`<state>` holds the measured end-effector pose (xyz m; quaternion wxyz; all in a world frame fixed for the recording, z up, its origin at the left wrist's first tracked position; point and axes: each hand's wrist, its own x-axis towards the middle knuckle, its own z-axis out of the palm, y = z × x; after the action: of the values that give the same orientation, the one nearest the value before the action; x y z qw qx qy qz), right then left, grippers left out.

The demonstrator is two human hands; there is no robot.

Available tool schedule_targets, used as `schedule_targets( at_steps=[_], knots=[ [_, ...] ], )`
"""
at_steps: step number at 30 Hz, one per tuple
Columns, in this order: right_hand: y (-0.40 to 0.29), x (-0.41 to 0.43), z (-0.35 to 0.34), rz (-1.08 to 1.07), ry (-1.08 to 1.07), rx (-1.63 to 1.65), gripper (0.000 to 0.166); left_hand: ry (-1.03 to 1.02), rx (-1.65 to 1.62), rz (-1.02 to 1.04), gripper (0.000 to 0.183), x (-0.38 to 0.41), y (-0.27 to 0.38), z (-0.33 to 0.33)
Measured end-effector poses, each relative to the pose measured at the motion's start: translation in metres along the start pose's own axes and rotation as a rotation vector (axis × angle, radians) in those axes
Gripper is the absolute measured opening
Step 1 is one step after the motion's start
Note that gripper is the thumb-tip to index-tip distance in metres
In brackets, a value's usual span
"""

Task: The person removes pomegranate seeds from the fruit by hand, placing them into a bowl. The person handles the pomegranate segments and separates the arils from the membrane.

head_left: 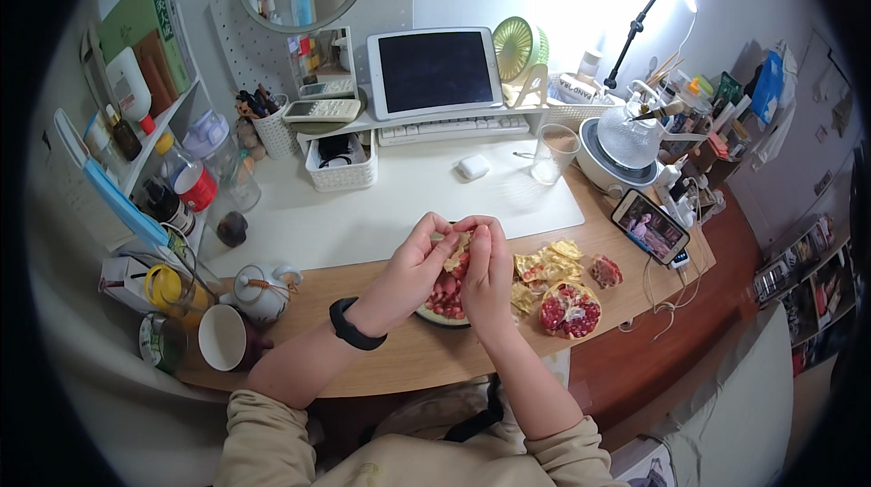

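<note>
My left hand (pixel 422 261) and my right hand (pixel 488 276) meet over a round plate or bowl (pixel 435 317) with a dark rim. Between them they grip a piece of pomegranate (pixel 458 254), its pale yellow inner skin facing up and red seeds showing near my right fingers. Loose pomegranate seeds (pixel 446 300) lie in the dish beneath; my hands hide much of it. Just right of my right hand lies torn yellow pomegranate peel (pixel 550 262). A large cut pomegranate portion (pixel 571 311) rests there, red seeds upward, and a smaller seeded chunk (pixel 605 272) sits beyond it.
On the left stand a lidded teapot (pixel 258 291) and a mug (pixel 224 339). A clear cup (pixel 554 154) stands behind the peel, near a white earbud case (pixel 473 166). At right are a propped phone (pixel 650 226), cables (pixel 670 307) and a glass kettle (pixel 622 137) on its base.
</note>
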<state>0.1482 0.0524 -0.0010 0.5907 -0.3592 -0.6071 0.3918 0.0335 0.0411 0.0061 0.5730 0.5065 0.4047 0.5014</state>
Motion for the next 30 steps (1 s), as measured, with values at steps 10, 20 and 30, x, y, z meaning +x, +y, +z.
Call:
schedule_targets(
  at_steps=[10, 20, 30],
  knots=[
    [0.024, 0.001, 0.003, 0.012, 0.045, 0.094, 0.033, -0.006, -0.053, -0.104, 0.012, 0.001, 0.005, -0.002],
    [0.014, 0.003, -0.008, 0.006, -0.023, -0.025, 0.026, -0.134, 0.067, -0.023, 0.030, 0.000, 0.022, -0.014],
    [0.016, 0.001, -0.011, -0.059, -0.027, 0.101, 0.030, -0.131, 0.138, 0.015, 0.031, -0.004, 0.027, -0.013]
  ],
)
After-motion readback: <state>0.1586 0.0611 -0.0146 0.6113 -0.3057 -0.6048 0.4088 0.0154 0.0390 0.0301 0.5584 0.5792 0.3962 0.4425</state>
